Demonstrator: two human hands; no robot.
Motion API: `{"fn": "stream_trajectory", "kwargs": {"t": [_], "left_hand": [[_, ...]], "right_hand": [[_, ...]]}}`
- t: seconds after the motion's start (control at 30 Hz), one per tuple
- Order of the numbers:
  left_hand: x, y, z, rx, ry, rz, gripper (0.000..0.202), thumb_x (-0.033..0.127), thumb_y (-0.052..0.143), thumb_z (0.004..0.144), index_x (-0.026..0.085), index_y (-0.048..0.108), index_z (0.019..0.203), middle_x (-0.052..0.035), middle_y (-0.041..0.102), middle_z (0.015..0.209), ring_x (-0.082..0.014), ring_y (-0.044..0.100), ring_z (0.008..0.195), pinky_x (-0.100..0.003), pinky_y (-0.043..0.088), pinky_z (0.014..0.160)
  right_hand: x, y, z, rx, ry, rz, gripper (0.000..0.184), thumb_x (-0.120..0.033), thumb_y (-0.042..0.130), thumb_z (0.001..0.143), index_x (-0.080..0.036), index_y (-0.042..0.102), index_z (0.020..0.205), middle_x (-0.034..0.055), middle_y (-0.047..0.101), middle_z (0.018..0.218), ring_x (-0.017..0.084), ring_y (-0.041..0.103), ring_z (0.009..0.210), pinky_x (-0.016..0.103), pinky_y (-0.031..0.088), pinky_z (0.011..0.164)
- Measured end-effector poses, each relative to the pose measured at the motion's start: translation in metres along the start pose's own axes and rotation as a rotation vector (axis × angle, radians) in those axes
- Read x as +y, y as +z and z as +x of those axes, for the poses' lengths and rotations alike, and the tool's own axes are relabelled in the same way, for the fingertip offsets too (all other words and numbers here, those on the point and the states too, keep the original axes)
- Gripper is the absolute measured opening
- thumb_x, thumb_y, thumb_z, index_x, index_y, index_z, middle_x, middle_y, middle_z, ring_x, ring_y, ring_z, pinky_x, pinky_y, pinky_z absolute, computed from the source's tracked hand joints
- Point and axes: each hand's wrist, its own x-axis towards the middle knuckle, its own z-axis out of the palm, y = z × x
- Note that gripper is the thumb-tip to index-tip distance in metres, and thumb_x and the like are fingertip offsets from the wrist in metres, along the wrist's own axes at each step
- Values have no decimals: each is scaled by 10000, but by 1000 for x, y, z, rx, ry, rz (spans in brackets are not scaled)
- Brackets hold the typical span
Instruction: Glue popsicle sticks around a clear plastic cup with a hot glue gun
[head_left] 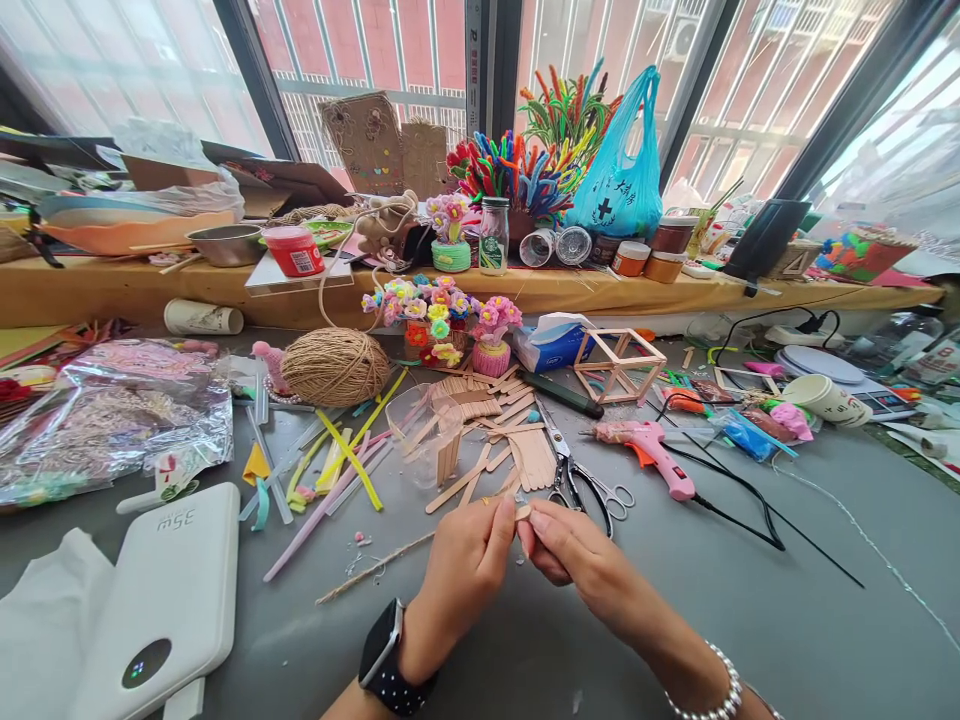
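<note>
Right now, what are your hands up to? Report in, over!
Left hand and right hand together, pinching a small pale piece. Black-handled scissors close beyond the right hand. Pink glue gun off to the right.

- Left hand [469,555] and right hand [581,560]: both bare, as are the forearms as far as the view shows them.
- Smartwatch [380,638] on the left wrist: rectangular with rounded corners, a dark glossy screen and a silver-grey case.
- Watch strap [403,692]: broad, black, marked with small white dots.
- Beaded bracelet [721,680] on the right wrist: round, shiny, silver-coloured beads, set close together in a single row.
</note>
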Motion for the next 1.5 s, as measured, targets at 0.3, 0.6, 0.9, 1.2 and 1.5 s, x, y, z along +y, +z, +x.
{"fn": "stream_trajectory", "kwargs": {"t": [0.3, 0.6, 0.9, 1.2, 1.5], "left_hand": [[-1, 8, -4, 109, 81, 7, 370, 257, 260, 887, 192, 343, 533, 17, 422, 489, -99, 373, 458, -229, 274, 485], [-2, 13, -3, 116, 126, 29, 410, 283, 228, 903, 192, 404, 545, 10, 484, 492, -105, 419, 456, -218, 307, 475], [2, 14, 0, 16, -15, -214, 470, 377, 204, 907, 184, 480, 579, -5, 551, 569, -116, 466, 527, -227, 360, 533], [0, 15, 0, -76, -58, -363, 421, 407, 241, 899, 182, 477, 633, 15, 525, 640, -110, 458, 597, -223, 368, 572], [2, 10, 0, -11, -48, -262, 450, 373, 215, 907, 185, 443, 567, 14, 547, 576, -111, 468, 550, -223, 351, 564]], "right_hand": [[13, 10, 3, 117, 57, 190, 362, -473, 467, 752, -193, 337, 562, -95, 232, 481, 36, 166, 418, 223, 111, 403], [6, 12, 0, 65, 231, 467, 293, -396, 468, 721, -184, 337, 568, -118, 220, 440, 13, 100, 381, 213, 52, 404], [10, 8, 4, 41, 287, 679, 245, -328, 475, 711, -188, 330, 571, -128, 222, 408, 10, 96, 343, 193, 70, 382], [2, -3, 3, 51, 196, 483, 255, -362, 438, 740, -172, 408, 573, -107, 294, 376, 15, 168, 330, 197, 96, 377], [4, -2, 5, -28, 156, 485, 253, -373, 394, 751, -165, 451, 617, -68, 418, 399, 22, 234, 313, 203, 144, 374]]}}
